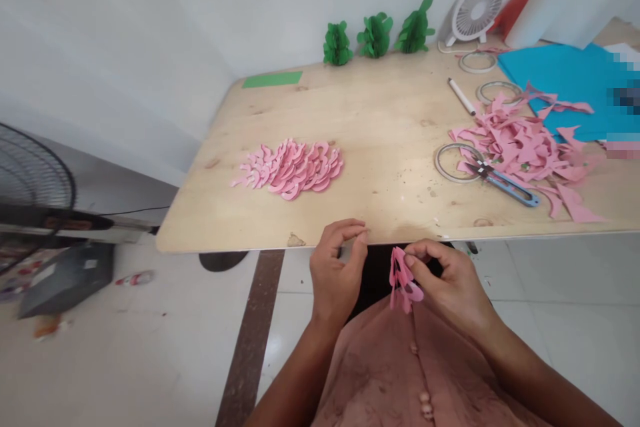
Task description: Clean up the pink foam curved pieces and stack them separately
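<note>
My right hand (447, 275) pinches a pink paper cutout (403, 283) with several rounded loops, hanging just in front of the table edge above my lap. Curled with thumb and fingertips together, my left hand (340, 265) is at the table's front edge, apart from the cutout. Whatever may lie between its fingertips is too small to make out. Beyond it, a pile of curved pink paper pieces (300, 170) lies on the wooden table (390, 133). To the right, blue-handled thread snips (510, 187) rest partly over a tape roll (443, 163), beside pink paper scraps (525, 140).
Three green paper shapes (375, 37) stand along the wall, near a green strip (273, 79). At the back right are a small white fan (475, 10), a marker (461, 96), more tape rolls (500, 92) and blue sheets (570, 67). A larger fan (35, 180) stands left.
</note>
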A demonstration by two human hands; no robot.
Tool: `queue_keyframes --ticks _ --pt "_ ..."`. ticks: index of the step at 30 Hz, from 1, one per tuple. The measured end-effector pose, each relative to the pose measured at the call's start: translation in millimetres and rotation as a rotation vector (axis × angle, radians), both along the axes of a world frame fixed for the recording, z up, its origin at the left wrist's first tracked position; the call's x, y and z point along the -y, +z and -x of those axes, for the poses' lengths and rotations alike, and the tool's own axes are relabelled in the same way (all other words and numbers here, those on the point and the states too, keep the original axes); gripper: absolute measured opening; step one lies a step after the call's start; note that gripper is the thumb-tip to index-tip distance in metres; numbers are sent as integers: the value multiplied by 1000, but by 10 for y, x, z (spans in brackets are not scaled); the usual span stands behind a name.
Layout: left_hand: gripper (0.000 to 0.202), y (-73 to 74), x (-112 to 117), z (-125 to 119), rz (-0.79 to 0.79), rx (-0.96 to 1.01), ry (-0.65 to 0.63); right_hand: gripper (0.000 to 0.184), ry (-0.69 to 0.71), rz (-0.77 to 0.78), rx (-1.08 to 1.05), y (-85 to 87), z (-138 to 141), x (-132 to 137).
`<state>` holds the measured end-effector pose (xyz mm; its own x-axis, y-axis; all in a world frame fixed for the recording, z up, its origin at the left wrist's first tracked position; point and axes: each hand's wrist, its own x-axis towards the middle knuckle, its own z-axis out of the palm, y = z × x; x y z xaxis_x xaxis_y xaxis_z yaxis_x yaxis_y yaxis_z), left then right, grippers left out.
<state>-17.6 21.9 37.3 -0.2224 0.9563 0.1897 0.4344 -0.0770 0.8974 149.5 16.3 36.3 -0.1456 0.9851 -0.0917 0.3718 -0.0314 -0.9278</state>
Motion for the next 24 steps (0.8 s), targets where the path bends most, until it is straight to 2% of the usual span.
queue_keyframes --ticks 6,9,16,20,24 --pt "10 -141 -181 3 -117 -103 -6 18 -30 19 2 15 -10 1" --pt "15 -176 -181 -9 -129 -97 -4 18 -35 22 6 15 -9 -6" --pt "10 -197 -159 14 -101 -136 -32 19 -26 13 14 0 -15 3" --pt "15 -158 -140 -3 -78 -65 -12 18 -25 -18 47 -23 -20 20" --pt "13 -76 -57 -34 73 127 -159 18 -14 -120 121 -18 -14 23"
